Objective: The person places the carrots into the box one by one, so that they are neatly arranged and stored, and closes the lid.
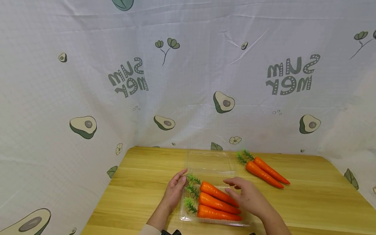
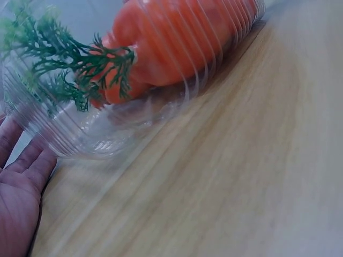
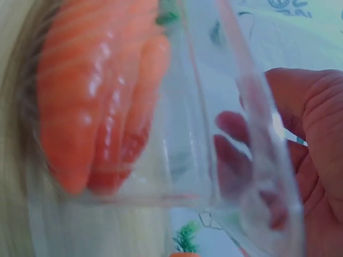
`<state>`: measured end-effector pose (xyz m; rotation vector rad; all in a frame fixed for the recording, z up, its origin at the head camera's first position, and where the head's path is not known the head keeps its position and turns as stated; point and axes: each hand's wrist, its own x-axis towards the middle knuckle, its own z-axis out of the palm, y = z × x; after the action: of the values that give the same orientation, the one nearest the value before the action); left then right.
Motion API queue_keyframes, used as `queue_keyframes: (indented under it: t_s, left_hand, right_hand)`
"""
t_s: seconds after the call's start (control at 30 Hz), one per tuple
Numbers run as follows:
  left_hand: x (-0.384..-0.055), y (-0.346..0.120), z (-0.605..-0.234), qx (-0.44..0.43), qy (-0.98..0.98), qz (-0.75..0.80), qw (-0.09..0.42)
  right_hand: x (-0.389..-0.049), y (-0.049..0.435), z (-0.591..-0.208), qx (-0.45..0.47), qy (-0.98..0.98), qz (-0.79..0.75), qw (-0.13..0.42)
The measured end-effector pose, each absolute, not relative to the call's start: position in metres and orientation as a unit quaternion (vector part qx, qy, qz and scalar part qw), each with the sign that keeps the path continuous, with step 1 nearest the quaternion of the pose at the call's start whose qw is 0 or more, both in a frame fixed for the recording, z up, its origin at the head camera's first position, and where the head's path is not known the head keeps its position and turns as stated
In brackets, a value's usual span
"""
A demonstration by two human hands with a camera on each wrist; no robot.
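Note:
A clear plastic clamshell box (image 1: 217, 222) lies on the table with its lid (image 1: 210, 162) folded back toward the wall. Inside are three orange carrots (image 1: 215, 202) side by side, their green tops (image 1: 191, 191) toward the left. My left hand (image 1: 174, 191) is at the box's left side, fingers extended; in the left wrist view its fingertips (image 2: 43, 163) meet the ribbed plastic wall. Over the box's right part is my right hand (image 1: 246, 195), thumb and fingers spread apart and loosely bent. The right wrist view shows this hand (image 3: 321, 139) partly through clear plastic, holding nothing.
Two more carrots (image 1: 265, 171) with green tops lie on the wooden table (image 1: 141, 182), behind and right of the box. A white cloth (image 1: 188, 81) printed with avocados hangs along the back and sides.

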<state>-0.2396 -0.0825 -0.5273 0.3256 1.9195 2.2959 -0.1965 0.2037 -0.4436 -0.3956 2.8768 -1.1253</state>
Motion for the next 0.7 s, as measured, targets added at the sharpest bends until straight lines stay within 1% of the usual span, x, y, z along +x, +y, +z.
queue_keyframes:
  t_s: [0.33, 0.5, 0.7]
  left_hand:
    - [-0.241, -0.082, -0.528, 0.103, 0.634, 0.763, 0.065]
    - [-0.24, -0.082, -0.527, 0.103, 0.634, 0.764, 0.063]
    - [-0.238, -0.082, -0.525, 0.111, 0.628, 0.768, 0.057]
  right_hand:
    - [-0.201, 0.222, -0.438, -0.114, 0.923, -0.359, -0.07]
    - [-0.202, 0.231, -0.436, -0.092, 0.924, -0.358, -0.097]
    - [-0.208, 0.248, -0.443, -0.065, 0.928, -0.347, -0.117]
